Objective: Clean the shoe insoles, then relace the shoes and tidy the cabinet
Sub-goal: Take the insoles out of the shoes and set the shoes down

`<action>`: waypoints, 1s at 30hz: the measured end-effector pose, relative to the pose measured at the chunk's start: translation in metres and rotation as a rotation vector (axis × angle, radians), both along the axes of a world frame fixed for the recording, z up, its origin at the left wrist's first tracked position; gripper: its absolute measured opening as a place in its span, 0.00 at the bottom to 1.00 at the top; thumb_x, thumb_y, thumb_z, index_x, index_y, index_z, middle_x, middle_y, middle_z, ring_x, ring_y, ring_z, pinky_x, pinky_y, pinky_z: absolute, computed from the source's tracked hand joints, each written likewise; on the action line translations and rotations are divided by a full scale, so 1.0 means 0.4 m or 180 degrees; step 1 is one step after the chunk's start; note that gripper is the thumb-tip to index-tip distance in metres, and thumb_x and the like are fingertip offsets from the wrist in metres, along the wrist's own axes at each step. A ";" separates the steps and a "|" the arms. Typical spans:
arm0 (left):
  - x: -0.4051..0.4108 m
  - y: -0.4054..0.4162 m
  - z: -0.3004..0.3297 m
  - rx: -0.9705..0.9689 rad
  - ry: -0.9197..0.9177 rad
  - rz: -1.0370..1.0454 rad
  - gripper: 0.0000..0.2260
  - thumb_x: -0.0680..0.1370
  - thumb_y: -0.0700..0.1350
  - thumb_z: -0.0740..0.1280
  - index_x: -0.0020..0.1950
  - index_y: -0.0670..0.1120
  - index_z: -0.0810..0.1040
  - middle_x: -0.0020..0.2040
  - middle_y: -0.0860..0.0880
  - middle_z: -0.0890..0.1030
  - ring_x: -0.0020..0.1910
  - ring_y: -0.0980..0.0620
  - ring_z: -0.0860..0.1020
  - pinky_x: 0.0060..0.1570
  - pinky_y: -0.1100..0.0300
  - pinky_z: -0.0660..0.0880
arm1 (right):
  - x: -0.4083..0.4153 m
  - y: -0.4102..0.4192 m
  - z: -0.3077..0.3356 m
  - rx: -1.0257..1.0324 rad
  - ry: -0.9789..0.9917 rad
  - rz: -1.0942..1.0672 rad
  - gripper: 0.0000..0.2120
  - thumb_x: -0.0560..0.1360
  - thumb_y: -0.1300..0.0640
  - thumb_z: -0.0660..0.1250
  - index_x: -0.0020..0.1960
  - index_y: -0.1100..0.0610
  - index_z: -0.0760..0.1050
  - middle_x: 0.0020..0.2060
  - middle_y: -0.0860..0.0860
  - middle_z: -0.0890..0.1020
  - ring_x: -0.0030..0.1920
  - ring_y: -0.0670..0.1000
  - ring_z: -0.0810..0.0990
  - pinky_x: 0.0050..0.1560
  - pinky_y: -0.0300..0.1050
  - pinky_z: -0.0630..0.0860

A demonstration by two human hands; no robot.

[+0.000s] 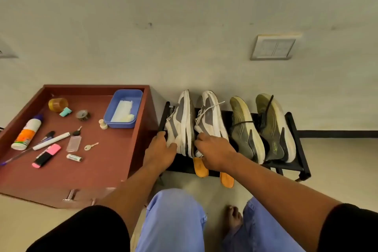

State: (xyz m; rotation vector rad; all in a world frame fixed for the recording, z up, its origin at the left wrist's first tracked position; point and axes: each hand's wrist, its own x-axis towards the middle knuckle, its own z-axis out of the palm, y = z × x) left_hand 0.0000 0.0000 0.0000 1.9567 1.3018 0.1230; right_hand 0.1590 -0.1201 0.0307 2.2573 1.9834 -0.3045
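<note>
We are gripping white shoes (196,120) on rack (294,129) | left hand (161,149), right hand (214,149) apart, one per heel | toes pointing away, orange insoles (201,168) nearest right.

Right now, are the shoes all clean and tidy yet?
Not yet. Two orange insoles already stick out under the white and grey sneakers. The left hand and right hand are gripping those sneakers. One white lace hangs loose, and the red-brown cabinet top is cluttered.

We are seeing four shoes (229,125) standing in a row on the rack (294,129), toes toward its back edge; two insoles (212,172) are sticking out over its front edge; the cabinet (141,133) is sitting left of it.
</note>
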 end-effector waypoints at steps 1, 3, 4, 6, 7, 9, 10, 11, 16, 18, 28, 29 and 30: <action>0.004 0.013 -0.020 -0.0104 -0.0078 0.0067 0.25 0.78 0.54 0.63 0.74 0.54 0.67 0.65 0.49 0.78 0.57 0.44 0.81 0.58 0.43 0.80 | 0.006 0.009 -0.007 -0.0093 -0.0003 -0.0022 0.15 0.78 0.58 0.67 0.64 0.59 0.75 0.61 0.57 0.74 0.56 0.62 0.80 0.44 0.52 0.76; 0.014 0.022 -0.040 -0.0383 -0.0249 0.0249 0.18 0.79 0.53 0.63 0.70 0.55 0.70 0.57 0.49 0.81 0.50 0.46 0.84 0.50 0.44 0.84 | 0.021 0.017 -0.026 -0.0089 0.0001 -0.0031 0.16 0.76 0.59 0.69 0.63 0.58 0.75 0.60 0.56 0.74 0.54 0.61 0.80 0.45 0.53 0.78; 0.017 0.021 -0.042 -0.0596 -0.0335 0.0430 0.16 0.81 0.52 0.64 0.69 0.55 0.70 0.54 0.50 0.81 0.48 0.47 0.84 0.47 0.45 0.85 | 0.024 0.020 -0.030 -0.0120 -0.0081 -0.0001 0.16 0.75 0.59 0.70 0.63 0.58 0.75 0.60 0.56 0.74 0.53 0.60 0.80 0.44 0.53 0.79; 0.031 0.015 -0.047 -0.1079 -0.0640 0.0742 0.15 0.83 0.51 0.65 0.69 0.52 0.71 0.52 0.50 0.79 0.47 0.46 0.85 0.44 0.47 0.86 | 0.029 0.027 -0.042 -0.0148 -0.0176 0.0067 0.15 0.75 0.59 0.70 0.61 0.57 0.76 0.59 0.56 0.74 0.52 0.60 0.80 0.43 0.52 0.78; 0.038 0.015 -0.049 -0.1369 -0.0798 0.0873 0.15 0.83 0.52 0.67 0.68 0.51 0.72 0.52 0.50 0.79 0.48 0.44 0.85 0.44 0.46 0.86 | 0.030 0.031 -0.045 -0.0145 -0.0228 0.0115 0.14 0.76 0.59 0.69 0.61 0.57 0.76 0.59 0.56 0.74 0.52 0.60 0.80 0.42 0.52 0.77; 0.047 0.016 -0.047 -0.1755 -0.0996 0.1047 0.14 0.81 0.52 0.71 0.64 0.49 0.74 0.53 0.47 0.80 0.48 0.42 0.85 0.44 0.46 0.85 | 0.028 0.038 -0.041 -0.0134 -0.0292 0.0179 0.12 0.78 0.58 0.67 0.61 0.58 0.77 0.59 0.57 0.74 0.52 0.61 0.80 0.43 0.52 0.74; 0.048 0.019 -0.044 -0.1788 -0.1037 0.1062 0.15 0.79 0.51 0.73 0.62 0.48 0.75 0.53 0.46 0.81 0.48 0.42 0.85 0.43 0.46 0.85 | 0.027 0.043 -0.039 -0.0133 -0.0330 0.0209 0.12 0.78 0.58 0.67 0.61 0.58 0.77 0.59 0.57 0.74 0.53 0.61 0.80 0.43 0.52 0.73; 0.050 0.022 -0.043 -0.1730 -0.1043 0.1043 0.16 0.78 0.51 0.75 0.61 0.48 0.75 0.53 0.45 0.81 0.48 0.42 0.86 0.42 0.46 0.85 | 0.025 0.045 -0.037 -0.0127 -0.0350 0.0227 0.12 0.79 0.59 0.67 0.61 0.58 0.77 0.60 0.57 0.75 0.53 0.61 0.80 0.43 0.52 0.72; 0.055 0.034 -0.017 -0.0900 -0.0939 0.0863 0.17 0.73 0.51 0.80 0.57 0.52 0.77 0.52 0.49 0.82 0.47 0.46 0.85 0.40 0.49 0.86 | 0.024 0.031 -0.025 0.0070 -0.0303 0.0137 0.12 0.79 0.60 0.67 0.61 0.59 0.74 0.59 0.58 0.75 0.54 0.61 0.80 0.41 0.51 0.70; 0.051 0.036 0.003 -0.0236 -0.0806 0.0751 0.15 0.71 0.54 0.80 0.51 0.54 0.78 0.49 0.52 0.82 0.46 0.48 0.84 0.43 0.49 0.85 | 0.030 0.021 -0.018 0.0288 -0.0183 -0.0015 0.15 0.76 0.63 0.70 0.61 0.60 0.73 0.59 0.58 0.75 0.52 0.61 0.80 0.39 0.51 0.69; 0.022 -0.040 0.070 0.1941 -0.0076 0.0374 0.09 0.77 0.51 0.74 0.50 0.49 0.77 0.43 0.50 0.83 0.42 0.47 0.82 0.39 0.58 0.73 | 0.011 -0.036 -0.002 0.1501 0.1009 -0.1208 0.13 0.77 0.66 0.66 0.60 0.61 0.69 0.53 0.59 0.73 0.43 0.61 0.76 0.38 0.48 0.65; 0.018 -0.046 0.062 0.1967 -0.0017 0.0283 0.09 0.77 0.51 0.74 0.49 0.49 0.76 0.42 0.49 0.83 0.41 0.46 0.82 0.39 0.56 0.75 | 0.002 -0.040 -0.007 0.1498 0.1106 -0.1240 0.13 0.78 0.64 0.66 0.60 0.61 0.69 0.53 0.58 0.73 0.44 0.61 0.76 0.39 0.48 0.65; 0.014 -0.051 0.054 0.1964 0.0081 0.0177 0.09 0.77 0.52 0.74 0.49 0.50 0.76 0.42 0.49 0.82 0.41 0.46 0.82 0.40 0.54 0.79 | -0.007 -0.043 -0.015 0.1427 0.1146 -0.1247 0.13 0.78 0.64 0.66 0.60 0.60 0.68 0.53 0.58 0.72 0.45 0.62 0.76 0.39 0.49 0.66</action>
